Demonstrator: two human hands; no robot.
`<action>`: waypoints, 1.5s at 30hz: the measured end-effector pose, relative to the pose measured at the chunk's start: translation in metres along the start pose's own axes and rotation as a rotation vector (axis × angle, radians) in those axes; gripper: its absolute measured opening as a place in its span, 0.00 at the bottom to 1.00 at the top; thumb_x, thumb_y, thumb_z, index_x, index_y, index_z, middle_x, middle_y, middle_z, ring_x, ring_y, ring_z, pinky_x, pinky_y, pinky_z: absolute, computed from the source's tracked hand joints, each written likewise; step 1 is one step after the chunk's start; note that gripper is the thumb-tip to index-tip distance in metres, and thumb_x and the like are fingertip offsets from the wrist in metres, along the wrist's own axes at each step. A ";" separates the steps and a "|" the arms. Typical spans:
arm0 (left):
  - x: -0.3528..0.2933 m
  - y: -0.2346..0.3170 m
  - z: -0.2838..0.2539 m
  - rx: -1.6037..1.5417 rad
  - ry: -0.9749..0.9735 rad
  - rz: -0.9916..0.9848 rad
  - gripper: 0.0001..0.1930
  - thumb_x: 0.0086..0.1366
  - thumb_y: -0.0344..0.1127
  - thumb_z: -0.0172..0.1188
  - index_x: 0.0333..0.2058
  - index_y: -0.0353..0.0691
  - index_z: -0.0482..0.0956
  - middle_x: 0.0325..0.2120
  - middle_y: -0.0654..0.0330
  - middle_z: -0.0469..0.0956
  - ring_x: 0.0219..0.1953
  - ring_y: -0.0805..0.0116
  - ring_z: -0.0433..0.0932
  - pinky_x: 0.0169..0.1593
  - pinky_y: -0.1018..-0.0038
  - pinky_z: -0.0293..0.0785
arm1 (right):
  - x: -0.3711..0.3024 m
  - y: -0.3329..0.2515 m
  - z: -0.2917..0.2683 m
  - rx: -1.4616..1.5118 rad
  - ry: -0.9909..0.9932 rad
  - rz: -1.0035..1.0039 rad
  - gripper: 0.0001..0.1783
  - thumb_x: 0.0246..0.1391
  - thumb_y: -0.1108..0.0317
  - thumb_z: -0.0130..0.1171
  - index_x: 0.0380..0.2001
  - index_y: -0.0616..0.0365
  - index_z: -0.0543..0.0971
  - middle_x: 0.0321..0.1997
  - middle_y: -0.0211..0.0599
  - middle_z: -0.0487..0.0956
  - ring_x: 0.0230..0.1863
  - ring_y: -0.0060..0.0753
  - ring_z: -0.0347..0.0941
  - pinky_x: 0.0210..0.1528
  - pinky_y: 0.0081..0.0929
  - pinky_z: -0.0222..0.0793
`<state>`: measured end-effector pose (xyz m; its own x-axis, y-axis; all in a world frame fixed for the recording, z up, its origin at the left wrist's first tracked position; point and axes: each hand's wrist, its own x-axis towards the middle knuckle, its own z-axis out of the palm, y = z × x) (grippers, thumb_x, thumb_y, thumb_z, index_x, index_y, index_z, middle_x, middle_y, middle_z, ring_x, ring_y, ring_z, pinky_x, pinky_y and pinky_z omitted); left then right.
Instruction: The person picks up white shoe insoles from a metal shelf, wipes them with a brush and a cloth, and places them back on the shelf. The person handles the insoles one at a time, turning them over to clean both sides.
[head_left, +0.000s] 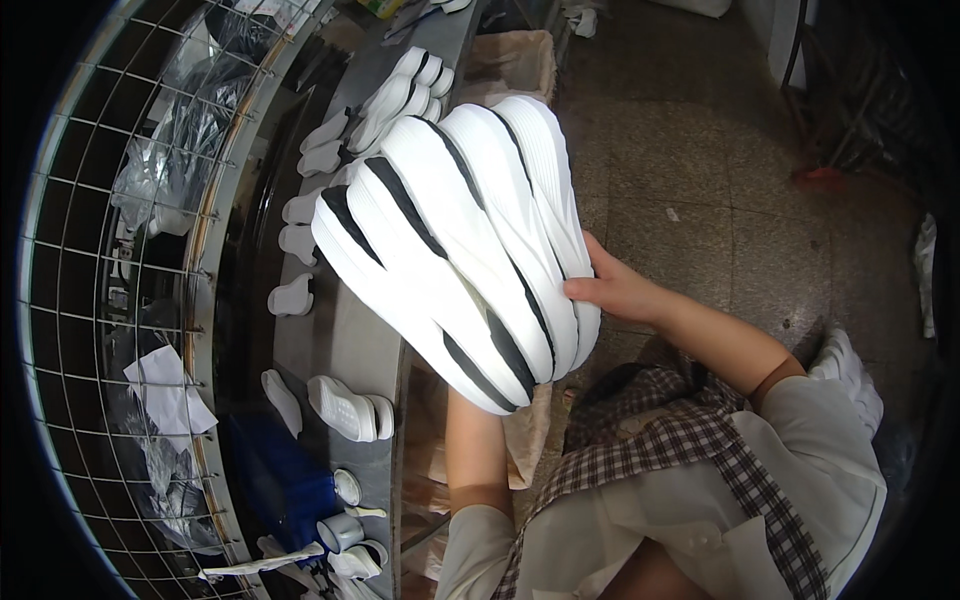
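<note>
Over at nine o'clock, the wire mesh rack (95, 230) is stuffed with clear plastic bags (185, 140) and crumpled white paper (165, 390). Down at seven o'clock sit a few small white cups (342, 530); what's in them I can't tell. Along the grey workbench (345, 340) lie loose white soles (345, 405), more of them heaped up at twelve o'clock.

Now the grip, dead centre: a big fanned stack of white shoe soles (460, 240) with black stripes, held up above the bench edge. The right hand (610, 290) clamps the stack's three-o'clock side, thumb pressed over the outermost sole, fingers curled close around the edge. The left hand is hidden beneath the stack; only the left forearm (475, 440) shows, rising from six o'clock, so how that hand is closed I can't tell.
</note>
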<state>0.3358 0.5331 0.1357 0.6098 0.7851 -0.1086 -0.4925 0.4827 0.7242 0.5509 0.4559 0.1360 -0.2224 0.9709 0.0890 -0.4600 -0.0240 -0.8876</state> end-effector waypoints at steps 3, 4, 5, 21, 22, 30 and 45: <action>-0.001 0.001 0.000 0.007 0.001 0.000 0.19 0.66 0.39 0.52 0.52 0.33 0.70 0.44 0.55 0.76 0.44 0.64 0.76 0.48 0.72 0.74 | 0.000 -0.001 0.004 0.009 -0.004 -0.005 0.56 0.52 0.51 0.62 0.68 0.59 0.36 0.69 0.52 0.48 0.70 0.45 0.46 0.68 0.41 0.46; -0.001 0.003 0.000 0.008 0.000 0.005 0.19 0.66 0.39 0.52 0.52 0.33 0.70 0.44 0.55 0.76 0.44 0.64 0.76 0.48 0.72 0.74 | 0.000 -0.001 0.005 0.015 -0.006 -0.008 0.56 0.52 0.51 0.62 0.68 0.60 0.36 0.69 0.52 0.49 0.69 0.45 0.46 0.68 0.41 0.47; -0.001 0.005 0.000 0.015 -0.001 0.011 0.19 0.66 0.39 0.52 0.52 0.33 0.70 0.44 0.55 0.76 0.44 0.65 0.76 0.48 0.72 0.74 | 0.000 -0.002 0.005 0.018 -0.006 0.003 0.56 0.52 0.51 0.62 0.68 0.60 0.36 0.69 0.52 0.49 0.69 0.45 0.47 0.68 0.41 0.47; -0.007 0.046 0.012 0.441 0.019 0.201 0.18 0.66 0.38 0.52 0.51 0.34 0.71 0.43 0.56 0.76 0.43 0.66 0.76 0.47 0.74 0.74 | 0.015 -0.017 0.022 0.355 -0.104 0.363 0.43 0.58 0.31 0.27 0.64 0.53 0.58 0.60 0.47 0.67 0.56 0.42 0.70 0.53 0.47 0.72; -0.006 0.047 0.013 0.495 0.011 0.215 0.18 0.66 0.38 0.52 0.51 0.34 0.71 0.43 0.56 0.76 0.43 0.66 0.76 0.47 0.74 0.74 | 0.016 -0.018 0.022 0.384 -0.102 0.409 0.44 0.57 0.29 0.30 0.64 0.51 0.58 0.60 0.47 0.68 0.56 0.45 0.70 0.51 0.47 0.72; 0.002 0.049 0.021 0.716 -0.036 0.250 0.18 0.67 0.38 0.52 0.51 0.35 0.71 0.44 0.56 0.76 0.43 0.66 0.77 0.48 0.73 0.75 | 0.017 -0.008 0.018 0.576 -0.148 0.523 0.44 0.55 0.26 0.33 0.60 0.50 0.64 0.52 0.49 0.72 0.48 0.49 0.73 0.42 0.44 0.74; -0.014 0.049 0.052 0.515 -0.050 0.169 0.22 0.66 0.43 0.53 0.54 0.36 0.69 0.48 0.54 0.74 0.47 0.64 0.76 0.49 0.68 0.75 | 0.012 -0.006 0.009 0.786 -0.209 0.584 0.42 0.55 0.27 0.33 0.59 0.48 0.65 0.52 0.50 0.71 0.48 0.51 0.73 0.40 0.41 0.79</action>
<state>0.3355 0.5254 0.2082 0.5832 0.8099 0.0619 -0.2260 0.0887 0.9701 0.5438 0.4656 0.1465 -0.7066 0.6972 -0.1210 -0.6515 -0.7077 -0.2732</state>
